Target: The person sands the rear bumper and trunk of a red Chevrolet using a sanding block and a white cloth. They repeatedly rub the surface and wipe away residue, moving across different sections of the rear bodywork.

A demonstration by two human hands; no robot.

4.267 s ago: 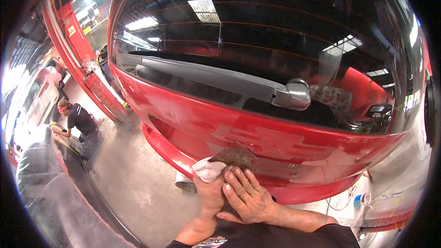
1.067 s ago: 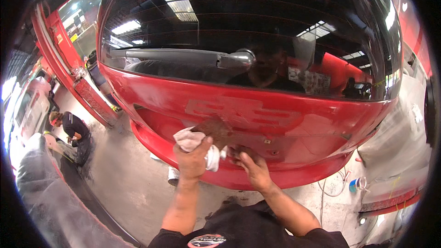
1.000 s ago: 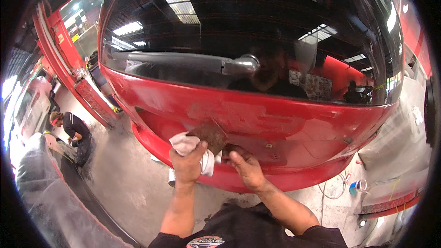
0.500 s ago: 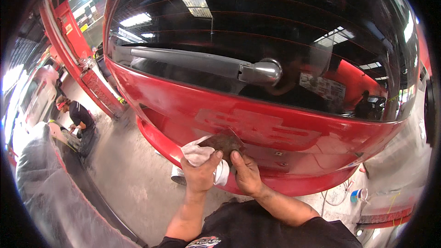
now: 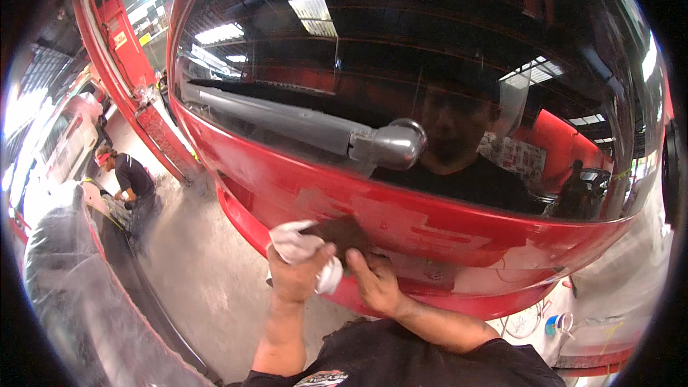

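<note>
Right hand (image 5: pixel 375 284) moved off left hand (image 5: pixel 295 281), pinching sheet (image 5: pixel 342 236) | left clutching cloth (image 5: pixel 292 244) | tub (image 5: pixel 553 325): contents unclear

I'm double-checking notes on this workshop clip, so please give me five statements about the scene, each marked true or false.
1. The right hand touches a flat, dark-brown, squarish sheet. True.
2. No cloth shows in either hand. False: the left hand holds a crumpled white cloth.
3. The long grey plastic wiper arm lies across the dark glass rear window. True.
4. Nobody else is in view. False: a co-worker in a dark short-sleeved shirt is at the left.
5. A blue-and-white cylindrical can is at the right. True.
</note>
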